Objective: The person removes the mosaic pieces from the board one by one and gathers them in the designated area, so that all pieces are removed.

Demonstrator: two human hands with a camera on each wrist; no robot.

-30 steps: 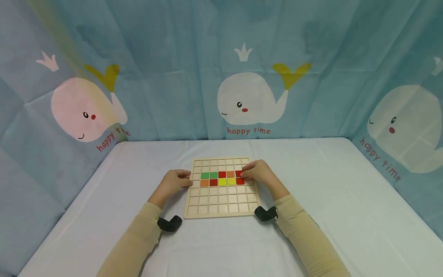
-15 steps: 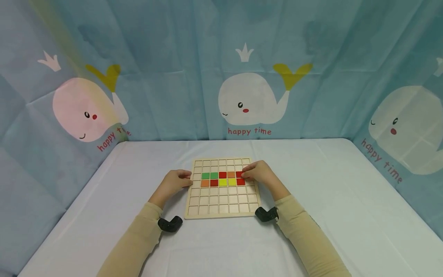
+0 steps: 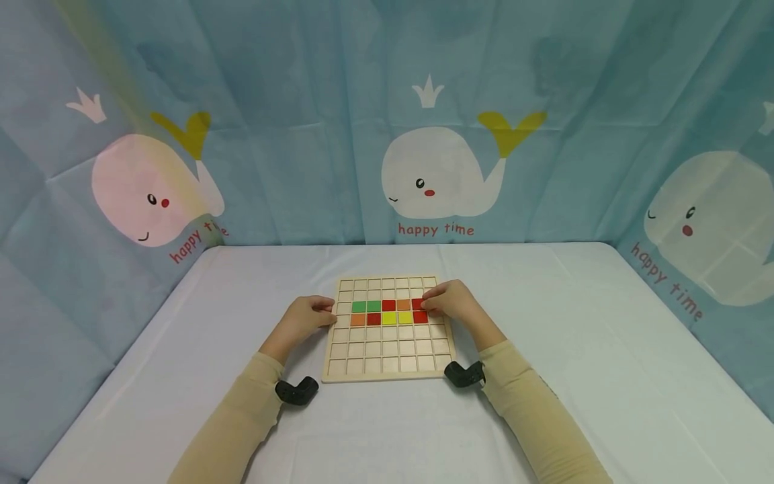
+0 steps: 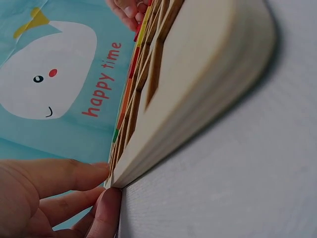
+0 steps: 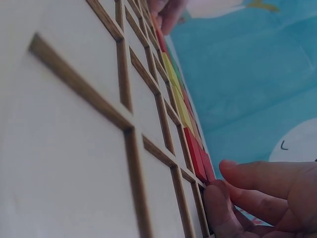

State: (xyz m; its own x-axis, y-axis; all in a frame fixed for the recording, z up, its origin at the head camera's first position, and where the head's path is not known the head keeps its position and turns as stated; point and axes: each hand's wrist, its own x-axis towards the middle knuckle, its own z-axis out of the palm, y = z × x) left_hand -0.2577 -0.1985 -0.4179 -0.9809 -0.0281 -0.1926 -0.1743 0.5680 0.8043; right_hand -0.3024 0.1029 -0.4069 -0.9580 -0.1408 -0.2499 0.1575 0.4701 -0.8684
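Note:
A square wooden grid board lies on the table with two rows of coloured square tiles in its middle cells. Green tiles stand at the upper row's left, yellow tiles in the lower row. My left hand holds the board's left edge, thumb at its side and index fingertip over the rim in the left wrist view. At the right end of the upper row, my right hand pinches a red tile between thumb and index finger. Another red tile sits just below it.
A white cloth covers the table. Behind it hangs a blue curtain with whale prints. A black wrist device sits at the left wrist, and a similar black device at the right wrist.

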